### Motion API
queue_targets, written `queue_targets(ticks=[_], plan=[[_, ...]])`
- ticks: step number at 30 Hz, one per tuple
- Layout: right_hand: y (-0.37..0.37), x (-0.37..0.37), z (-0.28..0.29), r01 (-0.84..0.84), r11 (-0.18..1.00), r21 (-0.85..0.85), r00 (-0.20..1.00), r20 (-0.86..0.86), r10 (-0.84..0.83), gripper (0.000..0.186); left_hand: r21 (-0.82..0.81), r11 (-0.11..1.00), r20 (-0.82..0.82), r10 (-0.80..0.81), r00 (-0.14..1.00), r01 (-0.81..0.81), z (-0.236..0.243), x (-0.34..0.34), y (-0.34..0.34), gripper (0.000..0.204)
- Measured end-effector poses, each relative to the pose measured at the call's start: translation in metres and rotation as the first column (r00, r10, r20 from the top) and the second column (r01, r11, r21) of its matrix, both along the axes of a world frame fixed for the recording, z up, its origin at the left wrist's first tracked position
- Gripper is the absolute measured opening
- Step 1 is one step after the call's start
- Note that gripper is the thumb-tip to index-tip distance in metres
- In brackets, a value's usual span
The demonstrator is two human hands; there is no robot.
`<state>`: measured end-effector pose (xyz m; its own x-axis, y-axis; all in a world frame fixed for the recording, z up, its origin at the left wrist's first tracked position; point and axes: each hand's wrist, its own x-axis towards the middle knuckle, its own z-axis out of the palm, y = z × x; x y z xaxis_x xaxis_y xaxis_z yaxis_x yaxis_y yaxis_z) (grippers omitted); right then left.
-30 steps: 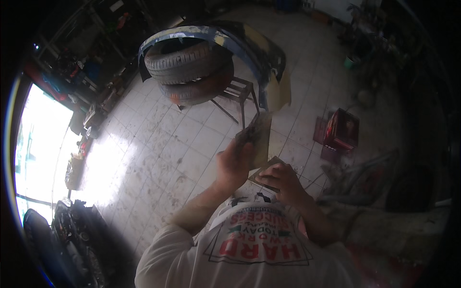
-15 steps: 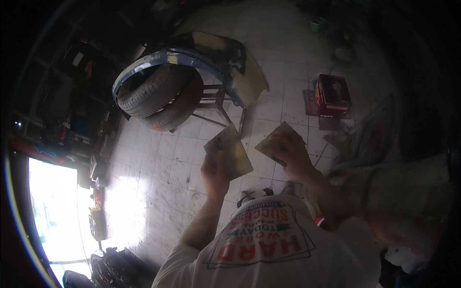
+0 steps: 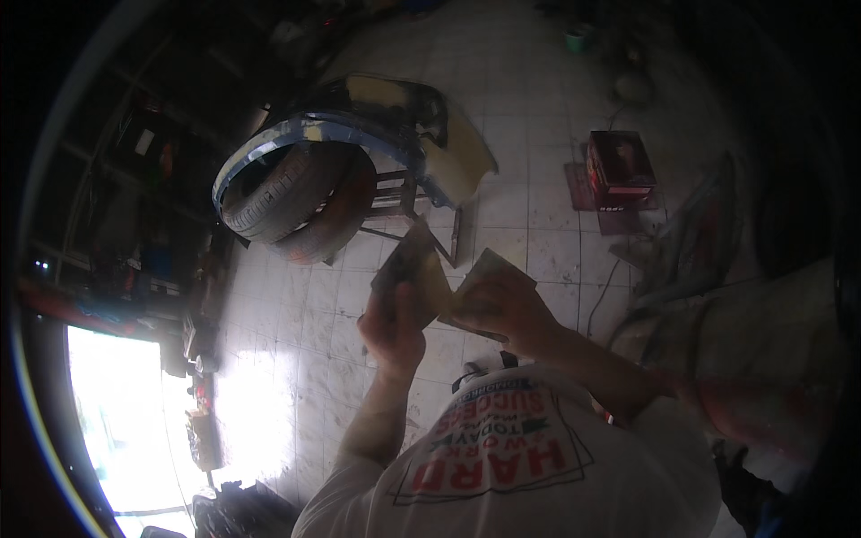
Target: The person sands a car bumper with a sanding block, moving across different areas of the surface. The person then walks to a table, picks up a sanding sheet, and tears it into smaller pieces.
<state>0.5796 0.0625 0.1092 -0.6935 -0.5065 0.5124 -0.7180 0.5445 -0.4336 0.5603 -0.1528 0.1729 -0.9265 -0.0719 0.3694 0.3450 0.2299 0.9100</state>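
Note:
My left hand [image 3: 393,334] is closed on a flat, squarish filler spreader [image 3: 433,285], its face smeared with yellowish paste. My right hand [image 3: 504,309] grips a second flat spreader [image 3: 502,267], tilted, with its near edge close to or touching the left one. I cannot tell whether the two really touch. Both are held in front of my white shirt, above the tiled floor. Beyond them lies a curved car body panel [image 3: 457,170], blue and dark with yellowish patches.
Two tyres [image 3: 287,193] and a metal stand [image 3: 392,197] sit under the panel. On the right stands a dark red box [image 3: 621,166] on flattened cardboard. A cluttered shelf [image 3: 134,179] runs along the left, beside a bright doorway [image 3: 117,412]. A green container [image 3: 575,41] is far off.
The two spreaders have come together, my right hand moving left and down toward the left spreader. The left spreader has tilted more upright. The view has shifted slightly.

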Motion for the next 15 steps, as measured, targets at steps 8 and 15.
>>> queue_targets(ticks=[8,15], plan=[[-0.004,-0.002,0.004,0.075,0.983,-0.165,0.995,-0.055,-0.086,0.050,-0.207,0.974,-0.120,-0.124,0.985,0.097,0.002,0.008,0.001,0.037],[-0.038,0.017,0.000,-0.048,0.905,-0.422,0.998,-0.056,0.027,0.044,0.258,0.962,-0.033,0.097,0.995,-0.086,0.005,-0.010,-0.004,0.041]])
